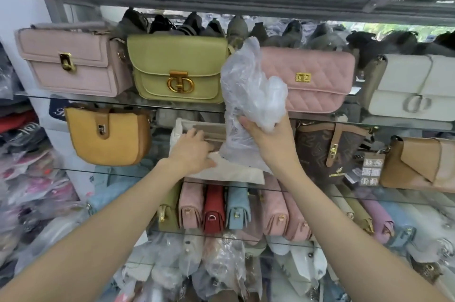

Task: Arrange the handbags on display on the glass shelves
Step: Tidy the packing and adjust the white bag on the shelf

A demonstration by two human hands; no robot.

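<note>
The right hand [267, 138] was raised in front of the shelves, fingers curled up around a crumpled clear plastic bag [248, 94], which hung down past the wrist and rose over the edge of the pink quilted bag [317, 80]. The left hand [193, 151] lay lower and just to the left, palm down, fingers spread and lightly bent over a beige handbag [209, 135] lying in white wrapping [229, 171] on the middle glass shelf [394, 194]; whether it gripped the bag or only rested on it could not be told.

On that same shelf a mustard saddle bag [108, 138] with a tan strap clasp stood to the left, and a brown monogram tote [325, 151] and a tan flap bag [418, 163] stood to the right. The shelf above [73, 99] carried a row facing outward: a pale pink box bag [71, 62], an olive-green bag [179, 67] with a large gold clasp, the pink quilted one with a small gold turn-lock, and a white bag [416, 85] with a silver clasp. Dark bags were packed behind them. Below, small bags in olive, pink, red and blue stood side by side, end-on [214, 208]. Plastic-wrapped stock filled the lowest levels and the left side of the shop.
</note>
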